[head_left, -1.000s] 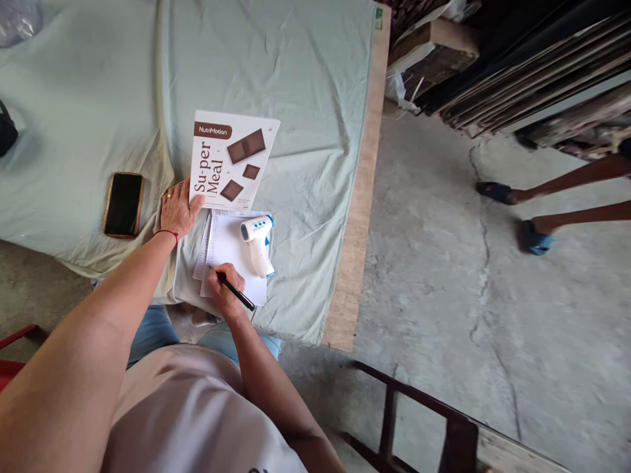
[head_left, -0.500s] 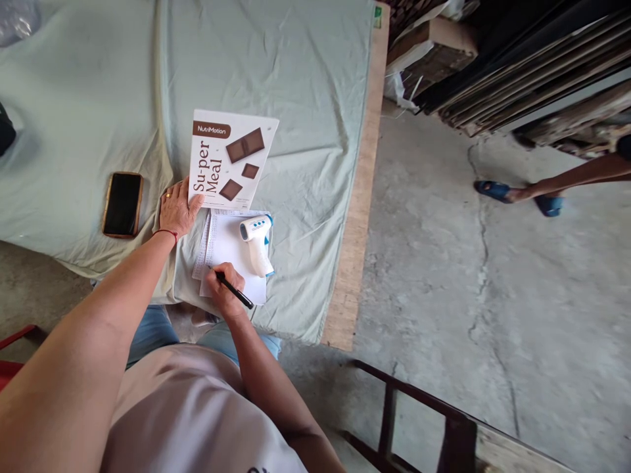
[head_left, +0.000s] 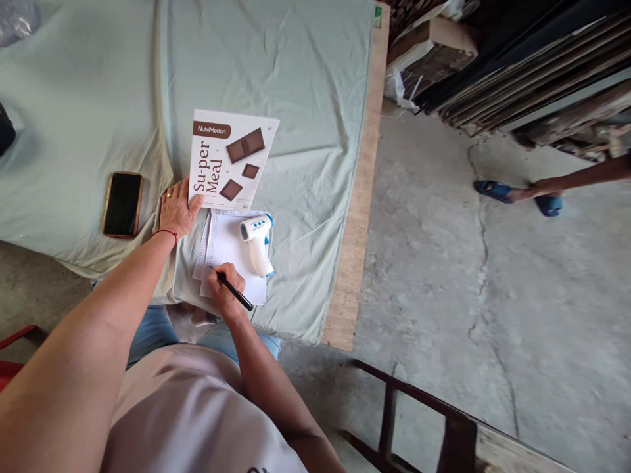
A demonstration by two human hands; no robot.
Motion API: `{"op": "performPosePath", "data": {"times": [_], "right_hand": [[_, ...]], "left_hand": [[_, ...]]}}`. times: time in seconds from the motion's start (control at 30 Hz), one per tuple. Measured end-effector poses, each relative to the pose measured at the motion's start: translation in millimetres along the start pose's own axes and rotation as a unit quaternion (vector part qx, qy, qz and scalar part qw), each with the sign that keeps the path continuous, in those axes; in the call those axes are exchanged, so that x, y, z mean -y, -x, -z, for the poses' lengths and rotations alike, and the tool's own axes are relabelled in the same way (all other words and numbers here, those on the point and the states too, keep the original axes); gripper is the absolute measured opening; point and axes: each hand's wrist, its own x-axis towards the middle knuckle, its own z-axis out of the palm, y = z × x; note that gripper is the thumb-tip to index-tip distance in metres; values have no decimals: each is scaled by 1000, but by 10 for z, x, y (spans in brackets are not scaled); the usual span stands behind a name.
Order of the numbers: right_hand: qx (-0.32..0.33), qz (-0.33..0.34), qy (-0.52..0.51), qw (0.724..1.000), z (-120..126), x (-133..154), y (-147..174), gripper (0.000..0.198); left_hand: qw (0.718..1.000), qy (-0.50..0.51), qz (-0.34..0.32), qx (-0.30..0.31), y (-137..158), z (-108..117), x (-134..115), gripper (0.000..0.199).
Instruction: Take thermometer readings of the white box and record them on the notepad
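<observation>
Pen (head_left: 236,292) in right hand (head_left: 225,297) | paper (head_left: 227,242) near edge of broad cloth (head_left: 305,171)

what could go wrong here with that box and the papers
The white box might slip, as only the left hand holds it, near one corner. The thermometer lies on the papers, so a tug on them could shift it.
</observation>
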Motion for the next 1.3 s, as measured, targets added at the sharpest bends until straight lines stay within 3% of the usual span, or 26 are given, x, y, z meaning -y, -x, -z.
{"op": "performPosePath", "data": {"times": [0.47,0.73,0.93,1.1,1.23,1.3], "right_hand": [[-7,-46,-17,999,15,-10,25,10],[-11,-27,-6,1000,-28,-19,17,14],[-98,-11,-27,995,165,8,42,11],[-159,6,18,987,444,-245,-257,16],[-105,-16,106,989,445,-513,-443,30],[-92,-31,102,990,391,-558,-443,28]], "left_hand": [[1000,-11,-2,-1,1,-9,8,80],[1000,-20,-5,-3,2,-11,5,79],[1000,-20,-4,1,3,-1,14,78],[1000,-17,0,2,2,25,25,76],[1000,-18,1,-1,-5,44,41,73],[1000,-18,2,0,-10,55,49,71]]}}
